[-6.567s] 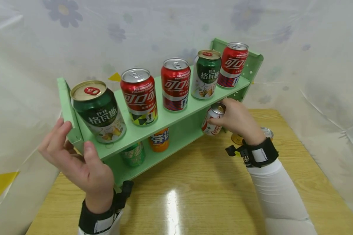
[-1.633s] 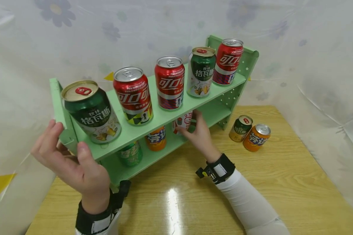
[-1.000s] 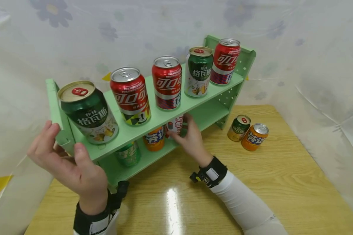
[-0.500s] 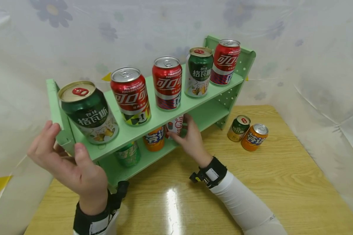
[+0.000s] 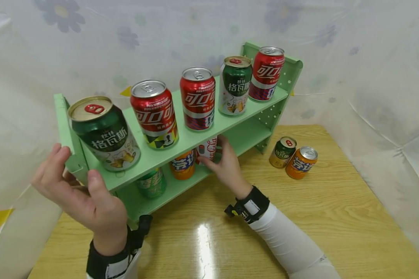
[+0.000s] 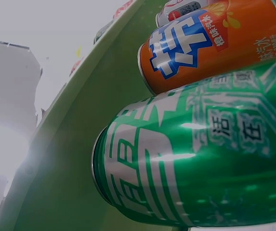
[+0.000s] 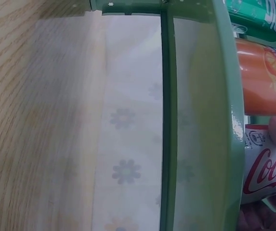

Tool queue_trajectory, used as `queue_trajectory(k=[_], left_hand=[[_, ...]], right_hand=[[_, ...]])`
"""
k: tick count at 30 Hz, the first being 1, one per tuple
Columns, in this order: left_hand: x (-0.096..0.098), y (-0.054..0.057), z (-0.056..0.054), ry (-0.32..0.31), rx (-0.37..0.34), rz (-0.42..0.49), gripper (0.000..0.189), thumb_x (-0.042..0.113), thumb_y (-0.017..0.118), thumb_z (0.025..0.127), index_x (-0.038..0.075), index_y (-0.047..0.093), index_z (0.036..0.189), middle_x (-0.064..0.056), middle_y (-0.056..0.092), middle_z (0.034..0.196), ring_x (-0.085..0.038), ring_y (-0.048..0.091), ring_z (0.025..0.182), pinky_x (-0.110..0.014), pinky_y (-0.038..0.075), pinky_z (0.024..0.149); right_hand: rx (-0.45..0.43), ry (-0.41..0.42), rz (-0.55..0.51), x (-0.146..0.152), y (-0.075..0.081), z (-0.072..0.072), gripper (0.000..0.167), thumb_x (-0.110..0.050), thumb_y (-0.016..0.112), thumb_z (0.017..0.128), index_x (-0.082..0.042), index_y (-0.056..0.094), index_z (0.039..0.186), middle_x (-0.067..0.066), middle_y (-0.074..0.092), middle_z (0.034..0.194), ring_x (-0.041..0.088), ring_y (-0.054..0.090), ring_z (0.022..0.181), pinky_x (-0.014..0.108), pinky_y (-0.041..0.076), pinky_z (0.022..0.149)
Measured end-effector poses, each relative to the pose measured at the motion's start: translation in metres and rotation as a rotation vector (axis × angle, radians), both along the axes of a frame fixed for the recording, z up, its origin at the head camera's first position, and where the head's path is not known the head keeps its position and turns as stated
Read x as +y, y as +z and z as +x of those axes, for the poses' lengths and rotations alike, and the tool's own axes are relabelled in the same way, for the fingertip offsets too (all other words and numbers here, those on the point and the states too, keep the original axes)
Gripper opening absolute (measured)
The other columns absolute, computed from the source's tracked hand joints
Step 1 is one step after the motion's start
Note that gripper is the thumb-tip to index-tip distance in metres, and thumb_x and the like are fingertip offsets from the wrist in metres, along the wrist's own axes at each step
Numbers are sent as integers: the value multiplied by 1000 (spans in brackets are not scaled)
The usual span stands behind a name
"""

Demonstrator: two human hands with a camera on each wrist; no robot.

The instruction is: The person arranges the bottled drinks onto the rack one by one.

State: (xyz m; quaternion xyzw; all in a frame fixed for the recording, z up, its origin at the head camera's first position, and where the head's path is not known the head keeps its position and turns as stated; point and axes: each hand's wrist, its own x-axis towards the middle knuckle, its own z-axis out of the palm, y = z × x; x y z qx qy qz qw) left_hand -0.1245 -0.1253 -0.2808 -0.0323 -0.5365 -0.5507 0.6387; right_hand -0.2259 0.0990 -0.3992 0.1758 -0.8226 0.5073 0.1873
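Note:
A green two-tier shelf stands on the wooden table. My left hand holds its left end, thumb at the front and fingers outside the side panel. On the lower tier, my right hand grips a white and red Coca-Cola can, thumb in front; the upper tier hides the can's top. Left of it stand an orange soda can and a green soda can. In the right wrist view the Coca-Cola can is upright close beside the orange can.
Along the upper tier stand several cans, red cola and green-and-white kvass. On the table at the right, a dark green and gold can and another orange can stand side by side. A pale flowered sheet hangs behind.
Since the oldest frame, my right hand has carried the Coca-Cola can from the shelf's right end leftward to beside the orange can. Over the last second both hands have stayed almost still.

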Motion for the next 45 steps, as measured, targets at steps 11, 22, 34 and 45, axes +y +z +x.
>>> queue_trajectory(k=[11,22,34,45], left_hand=[[0,2,-2,2,6,3,36,3,42,77,-11,54,108,-20,48,121,-31,42,123,-23,35,90],[0,3,-2,-4,18,14,36,2,42,77,-12,53,108,-20,48,120,-32,42,124,-25,37,94],[0,0,-1,-6,2,-1,36,3,42,77,-11,54,109,-19,48,122,-31,43,123,-24,37,90],[0,0,0,-8,5,5,37,3,42,77,-11,54,109,-19,48,122,-31,42,123,-24,36,90]], right_hand=[[4,2,9,0,2,1,81,-18,82,87,1,36,151,20,55,140,33,61,122,44,53,102],[-44,25,47,4,13,6,84,-17,83,85,2,35,152,22,54,143,36,60,125,44,53,103],[-71,-72,211,29,35,6,61,-29,71,96,2,49,144,22,57,141,38,56,129,51,44,111],[-106,-190,282,72,53,3,50,-31,64,102,-1,57,140,20,59,140,37,55,129,52,43,109]])
